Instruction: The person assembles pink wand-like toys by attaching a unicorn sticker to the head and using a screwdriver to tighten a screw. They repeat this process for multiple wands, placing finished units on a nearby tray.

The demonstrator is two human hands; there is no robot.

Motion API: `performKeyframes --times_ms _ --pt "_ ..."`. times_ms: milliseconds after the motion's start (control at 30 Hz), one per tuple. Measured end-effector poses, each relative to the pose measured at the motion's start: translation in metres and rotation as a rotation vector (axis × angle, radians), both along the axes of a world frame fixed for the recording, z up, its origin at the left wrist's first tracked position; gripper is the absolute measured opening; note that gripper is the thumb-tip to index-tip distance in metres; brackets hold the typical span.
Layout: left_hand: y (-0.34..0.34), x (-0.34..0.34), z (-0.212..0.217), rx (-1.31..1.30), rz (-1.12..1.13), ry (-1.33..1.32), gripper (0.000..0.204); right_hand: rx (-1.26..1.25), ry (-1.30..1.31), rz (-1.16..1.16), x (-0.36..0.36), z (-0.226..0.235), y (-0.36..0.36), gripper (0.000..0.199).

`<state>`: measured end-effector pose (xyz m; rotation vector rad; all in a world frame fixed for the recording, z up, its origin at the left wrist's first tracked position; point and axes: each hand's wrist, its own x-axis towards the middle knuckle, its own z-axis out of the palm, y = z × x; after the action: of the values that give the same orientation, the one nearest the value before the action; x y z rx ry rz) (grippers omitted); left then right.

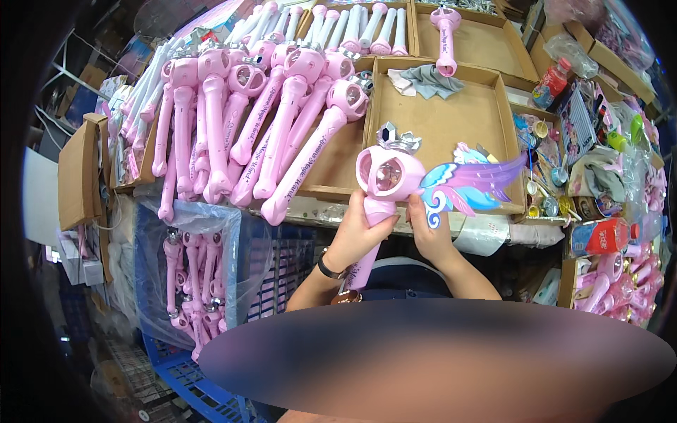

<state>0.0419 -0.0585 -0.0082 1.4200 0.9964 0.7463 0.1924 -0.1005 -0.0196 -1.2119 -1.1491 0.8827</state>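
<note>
In front of me is a pink toy wand [381,209], head up, with a clear window in its round head and a silver crown [400,138] on top. My left hand [358,236] wraps round its neck below the head, and the handle runs down past my wrist. A purple, blue and pink wing piece [471,185] stands out from the right side of the head. At the wing's base my right hand [428,229] is closed, thumb and fingers pressed against its lower corner. Where wing and head meet is partly hidden by my fingers.
Many pink wands [285,134] lie piled on the left of the bench, some overhanging its front edge. A blue crate [233,240] below holds more. Cardboard trays [451,123] sit ahead, one with a grey cloth [431,81]. Bottles [551,83] and paint pots crowd the right.
</note>
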Motion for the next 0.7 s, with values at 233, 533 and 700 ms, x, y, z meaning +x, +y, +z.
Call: performKeyframes --times_ms 233,533,700 --pt "0.005 -0.002 0.0 -0.067 0.005 -0.057 0.05 -0.087 0.103 0.027 0.001 0.003 -0.006 0.031" --pt "-0.001 0.005 -0.009 0.325 0.041 0.13 0.042 0.089 0.089 -0.103 -0.018 -0.013 0.005 0.017" --pt "0.004 -0.01 -0.002 -0.115 0.033 -0.088 0.055 0.004 0.015 0.077 -0.006 -0.002 0.01 0.03"
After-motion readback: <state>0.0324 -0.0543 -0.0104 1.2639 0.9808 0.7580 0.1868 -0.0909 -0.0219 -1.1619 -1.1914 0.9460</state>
